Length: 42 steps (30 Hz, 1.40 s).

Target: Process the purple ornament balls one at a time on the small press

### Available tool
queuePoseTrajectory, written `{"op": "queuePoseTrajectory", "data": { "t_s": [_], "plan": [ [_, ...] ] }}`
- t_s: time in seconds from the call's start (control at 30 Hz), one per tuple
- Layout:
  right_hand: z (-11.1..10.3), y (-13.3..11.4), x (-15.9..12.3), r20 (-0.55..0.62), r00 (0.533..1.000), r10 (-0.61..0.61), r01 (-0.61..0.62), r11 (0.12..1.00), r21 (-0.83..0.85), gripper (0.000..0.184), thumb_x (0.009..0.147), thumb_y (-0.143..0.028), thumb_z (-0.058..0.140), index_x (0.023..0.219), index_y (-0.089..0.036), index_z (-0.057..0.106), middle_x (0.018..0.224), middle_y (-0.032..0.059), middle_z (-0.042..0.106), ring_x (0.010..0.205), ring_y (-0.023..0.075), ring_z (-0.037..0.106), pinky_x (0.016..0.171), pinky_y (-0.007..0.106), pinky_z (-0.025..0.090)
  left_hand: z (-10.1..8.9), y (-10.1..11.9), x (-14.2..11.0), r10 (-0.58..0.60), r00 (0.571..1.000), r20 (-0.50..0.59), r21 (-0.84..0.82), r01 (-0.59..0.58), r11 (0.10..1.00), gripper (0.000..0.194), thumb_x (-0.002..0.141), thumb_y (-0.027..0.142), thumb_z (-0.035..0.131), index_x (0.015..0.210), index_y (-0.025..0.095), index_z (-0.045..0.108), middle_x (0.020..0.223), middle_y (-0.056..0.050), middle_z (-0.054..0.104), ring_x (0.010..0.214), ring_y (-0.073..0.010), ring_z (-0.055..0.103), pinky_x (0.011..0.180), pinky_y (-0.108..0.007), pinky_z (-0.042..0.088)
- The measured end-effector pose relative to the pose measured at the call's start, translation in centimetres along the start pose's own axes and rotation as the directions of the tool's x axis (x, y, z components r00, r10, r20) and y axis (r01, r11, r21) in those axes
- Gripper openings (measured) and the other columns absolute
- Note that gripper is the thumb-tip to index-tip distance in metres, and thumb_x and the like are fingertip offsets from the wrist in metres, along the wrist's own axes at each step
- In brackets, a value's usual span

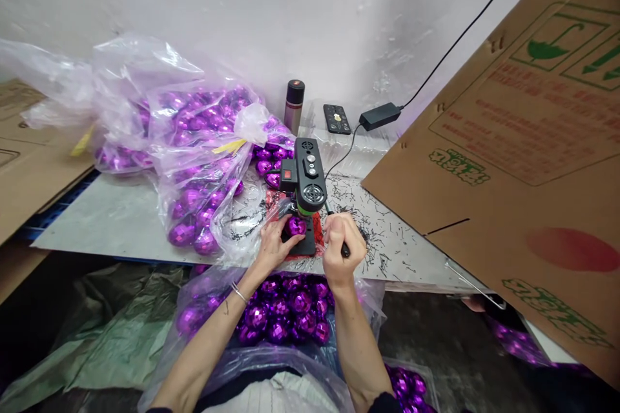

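Note:
My left hand pinches a shiny purple faceted ball between thumb and fingers. The ball sits under the head of a small black bench press, above its dark base plate. My right hand is wrapped round the black-ended lever handle at the press's right side. Below the table edge, many more purple balls lie in an open clear plastic bag close to my body. The contact point between ball and press is partly hidden by the press head.
Tied clear bags of purple balls fill the table's left. Behind the press stand a dark bottle, a phone and a black power adapter with its cord. Small black bits litter the tabletop. A large cardboard box leans in from the right.

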State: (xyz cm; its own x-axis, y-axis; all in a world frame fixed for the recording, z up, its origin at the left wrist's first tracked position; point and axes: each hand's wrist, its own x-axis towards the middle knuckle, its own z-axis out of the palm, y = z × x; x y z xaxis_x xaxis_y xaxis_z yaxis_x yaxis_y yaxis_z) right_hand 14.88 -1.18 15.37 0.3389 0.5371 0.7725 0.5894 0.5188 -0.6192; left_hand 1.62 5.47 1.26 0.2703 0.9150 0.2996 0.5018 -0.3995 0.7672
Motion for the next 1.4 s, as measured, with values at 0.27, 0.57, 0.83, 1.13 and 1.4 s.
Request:
{"op": "queuePoseTrajectory", "data": {
  "t_s": [0.27, 0.57, 0.83, 1.13, 1.4],
  "plan": [
    [-0.2, 0.2, -0.3, 0.029, 0.999, -0.014, 0.015, 1.000, -0.020, 0.033, 0.102, -0.016, 0.045, 0.071, -0.022, 0.053, 0.069, -0.0006, 0.055, 0.068, 0.0139, 0.056, 0.064, 0.030, 0.044, 1.7, -0.3, 0.1, 0.054, 0.997, -0.050, -0.042, -0.056, 0.998, 0.059, 0.090, 0.050, 0.075, 0.138, 0.020, 0.060, 0.132, -0.015, 0.071, 0.126, -0.0333, 0.066, 0.111, -0.053, 0.050],
    [0.4, 2.2, -3.3, -0.006, 0.997, -0.082, 0.083, 0.997, 0.002, 0.032, 0.100, -0.010, 0.041, 0.071, -0.022, 0.047, 0.069, -0.0017, 0.053, 0.066, 0.0123, 0.056, 0.059, 0.027, 0.043, 1.8, -0.8, -0.1, 0.076, 0.996, -0.052, -0.053, -0.079, 0.995, 0.061, 0.089, 0.052, 0.076, 0.138, 0.020, 0.060, 0.131, -0.016, 0.072, 0.124, -0.0342, 0.067, 0.110, -0.055, 0.050],
    [0.9, 4.4, -5.1, -0.026, 0.990, -0.138, 0.138, 0.990, 0.012, 0.030, 0.101, -0.016, 0.037, 0.074, -0.023, 0.049, 0.073, -0.0005, 0.054, 0.066, 0.0133, 0.056, 0.059, 0.029, 0.046, 2.6, -1.3, -0.3, 0.131, 0.983, -0.131, -0.044, -0.138, 0.990, 0.059, 0.090, 0.050, 0.076, 0.138, 0.020, 0.060, 0.125, -0.014, 0.074, 0.117, -0.0316, 0.070, 0.108, -0.052, 0.052],
    [1.2, 6.0, -6.3, -0.043, 0.990, -0.136, 0.138, 0.989, 0.056, 0.034, 0.107, -0.027, 0.035, 0.075, -0.023, 0.048, 0.075, -0.0006, 0.053, 0.067, 0.0141, 0.057, 0.063, 0.032, 0.051, 2.6, -1.6, -0.4, 0.142, 0.982, -0.123, -0.035, -0.148, 0.988, 0.056, 0.092, 0.048, 0.074, 0.139, 0.021, 0.059, 0.125, -0.014, 0.073, 0.117, -0.0317, 0.070, 0.105, -0.051, 0.053],
    [1.8, 6.6, -7.0, -0.069, 0.991, -0.117, 0.124, 0.987, 0.100, 0.036, 0.107, -0.027, 0.034, 0.075, -0.023, 0.047, 0.078, -0.0004, 0.054, 0.067, 0.0139, 0.059, 0.065, 0.033, 0.054, 2.8, -2.2, -0.3, 0.172, 0.978, -0.118, -0.053, -0.179, 0.982, 0.061, 0.091, 0.050, 0.073, 0.141, 0.018, 0.058, 0.129, -0.017, 0.071, 0.121, -0.0340, 0.068, 0.105, -0.054, 0.053]
  ]
}}
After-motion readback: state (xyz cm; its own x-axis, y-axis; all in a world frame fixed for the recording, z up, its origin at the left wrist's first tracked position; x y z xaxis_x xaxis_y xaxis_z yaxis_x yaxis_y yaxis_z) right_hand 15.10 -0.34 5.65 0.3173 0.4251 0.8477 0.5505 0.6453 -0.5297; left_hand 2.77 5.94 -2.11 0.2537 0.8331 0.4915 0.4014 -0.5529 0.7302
